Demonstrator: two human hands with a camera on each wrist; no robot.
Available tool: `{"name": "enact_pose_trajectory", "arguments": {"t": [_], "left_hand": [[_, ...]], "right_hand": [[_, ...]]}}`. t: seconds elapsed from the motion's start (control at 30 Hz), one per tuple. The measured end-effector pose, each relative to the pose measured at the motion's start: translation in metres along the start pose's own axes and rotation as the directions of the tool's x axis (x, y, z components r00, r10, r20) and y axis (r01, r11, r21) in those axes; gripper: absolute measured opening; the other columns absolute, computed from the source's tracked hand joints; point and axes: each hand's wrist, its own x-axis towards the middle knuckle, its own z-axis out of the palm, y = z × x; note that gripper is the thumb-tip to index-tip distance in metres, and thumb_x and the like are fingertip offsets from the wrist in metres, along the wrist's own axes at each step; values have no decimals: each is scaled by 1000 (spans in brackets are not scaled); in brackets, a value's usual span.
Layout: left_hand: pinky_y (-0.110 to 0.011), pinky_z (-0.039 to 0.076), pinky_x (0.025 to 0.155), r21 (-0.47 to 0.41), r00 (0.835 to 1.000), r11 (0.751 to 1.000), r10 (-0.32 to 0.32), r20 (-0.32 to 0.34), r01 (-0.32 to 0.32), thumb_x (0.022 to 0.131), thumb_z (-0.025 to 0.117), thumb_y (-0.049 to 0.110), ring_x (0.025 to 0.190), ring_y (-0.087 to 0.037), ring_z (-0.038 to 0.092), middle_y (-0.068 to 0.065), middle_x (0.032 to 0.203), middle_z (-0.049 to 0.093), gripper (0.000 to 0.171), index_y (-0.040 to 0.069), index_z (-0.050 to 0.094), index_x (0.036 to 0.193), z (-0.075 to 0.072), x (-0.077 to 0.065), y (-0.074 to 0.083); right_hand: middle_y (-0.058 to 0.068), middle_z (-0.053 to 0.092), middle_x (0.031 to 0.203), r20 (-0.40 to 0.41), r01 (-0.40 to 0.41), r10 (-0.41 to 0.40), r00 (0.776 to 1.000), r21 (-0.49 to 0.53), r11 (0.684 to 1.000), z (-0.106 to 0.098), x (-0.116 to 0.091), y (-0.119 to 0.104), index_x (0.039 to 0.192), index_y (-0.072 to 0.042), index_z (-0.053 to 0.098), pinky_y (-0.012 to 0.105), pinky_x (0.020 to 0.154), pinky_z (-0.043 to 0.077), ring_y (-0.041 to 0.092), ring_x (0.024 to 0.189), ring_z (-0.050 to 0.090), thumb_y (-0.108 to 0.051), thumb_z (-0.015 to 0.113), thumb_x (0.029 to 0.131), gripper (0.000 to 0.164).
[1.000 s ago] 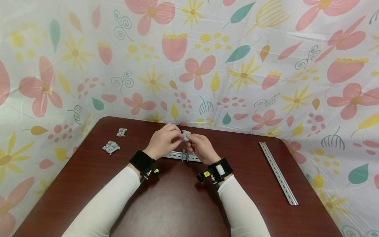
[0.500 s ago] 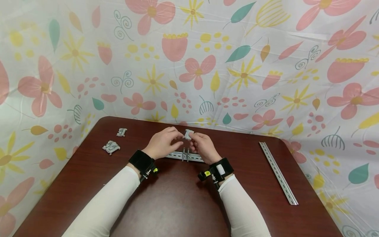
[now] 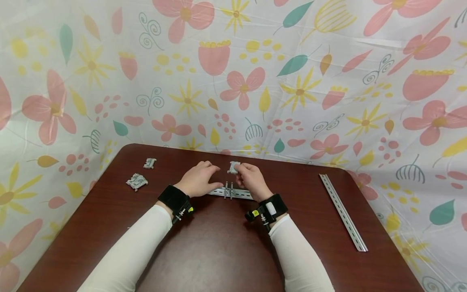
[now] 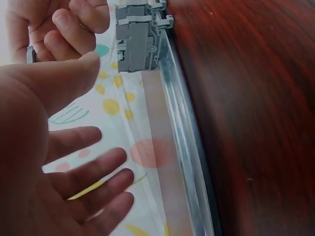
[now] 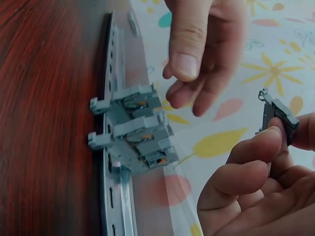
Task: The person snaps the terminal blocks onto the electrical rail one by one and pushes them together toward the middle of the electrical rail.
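Observation:
My right hand [image 3: 251,181] pinches a small grey terminal block [image 3: 233,167] between thumb and fingers, held up beyond the mounting rail. In the right wrist view that terminal block [image 5: 281,112] shows narrow side on. My left hand [image 3: 197,179] has its fingers spread and holds nothing, at the left part of the slotted metal DIN rail [image 3: 241,194]. Two more grey terminal blocks [image 5: 142,140] sit side by side on the DIN rail [image 5: 112,196], with a slim gap between them. The left wrist view shows these blocks [image 4: 138,44] from the side, past my left thumb.
Another slotted metal rail [image 3: 343,213] lies at the right side of the brown table [image 3: 226,251]. At the left are a small grey block [image 3: 149,163] and a larger cluster of grey blocks [image 3: 136,181]. A flowered cloth [image 3: 233,81] hangs behind the table.
My left hand has drawn away from the held terminal block, moving down and left while its fingers spread. My right hand has shifted slightly right with the block.

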Motion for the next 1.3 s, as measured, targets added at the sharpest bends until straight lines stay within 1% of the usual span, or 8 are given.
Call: {"name": "enact_pose_trajectory", "arguments": {"t": [0.23, 0.4, 0.6, 0.77, 0.9, 1.03, 1.13, 1.3], "left_hand": [[-50, 54, 105, -3, 996, 999, -39, 86, 39, 101, 84, 45, 132, -34, 57, -14, 141, 63, 64, 7, 68, 151, 5, 0, -5], [-49, 55, 104, 0, 992, 998, -54, 111, 55, 97, 89, 40, 131, -32, 56, -12, 139, 63, 62, 9, 71, 148, 8, 0, -8], [-49, 56, 103, 23, 992, 999, -48, 119, 46, 96, 90, 33, 128, -32, 58, -11, 136, 65, 55, 9, 74, 143, 10, 1, -10], [-48, 56, 102, 33, 990, 999, -44, 136, 40, 94, 90, 30, 127, -32, 59, -10, 135, 66, 53, 10, 75, 141, 12, 2, -13], [-48, 56, 101, 36, 988, 998, -49, 144, 44, 94, 90, 30, 127, -32, 59, -9, 133, 66, 51, 11, 76, 139, 14, 3, -14], [-48, 56, 102, 38, 988, 998, -51, 147, 46, 94, 90, 30, 127, -32, 59, -9, 133, 66, 49, 12, 77, 138, 14, 2, -13], [-48, 56, 101, 41, 988, 998, -47, 150, 41, 94, 90, 30, 126, -32, 60, -9, 132, 66, 47, 12, 78, 136, 13, 2, -12], [-47, 56, 98, 44, 987, 998, -41, 158, 35, 95, 89, 29, 122, -31, 60, -8, 128, 67, 42, 13, 80, 132, 13, 1, -12]], "right_hand": [[4, 51, 71, -46, 9, -14, 999, -114, 993, -1, 3, 6, 76, -13, 51, 32, 59, 33, 19, 60, 40, -31, 61, 114, 42], [3, 46, 66, -66, 28, -45, 997, -232, 972, -2, 4, 11, 76, -14, 48, 35, 61, 32, 22, 58, 38, -31, 57, 114, 42], [3, 51, 68, -87, 22, -52, 995, -317, 948, -2, 4, 11, 78, -14, 48, 35, 62, 34, 21, 59, 42, -28, 55, 115, 40], [2, 47, 66, -86, 15, -55, 995, -412, 911, -3, 4, 11, 77, -15, 44, 36, 61, 33, 22, 57, 39, -29, 53, 115, 42], [0, 38, 66, -76, 21, -66, 995, -481, 877, -4, 3, 12, 76, -16, 40, 37, 62, 30, 21, 57, 31, -28, 53, 114, 42], [-1, 30, 67, -71, 14, -60, 996, -522, 853, -6, 1, 11, 75, -17, 38, 38, 63, 27, 21, 58, 25, -25, 52, 114, 42], [-1, 29, 67, -70, -1, -46, 996, -556, 831, -7, 0, 12, 75, -17, 38, 38, 63, 27, 21, 58, 25, -25, 52, 114, 42], [-1, 32, 66, -68, -28, -17, 998, -611, 791, -9, 1, 12, 73, -18, 42, 38, 63, 30, 20, 57, 30, -27, 55, 115, 45]]}}
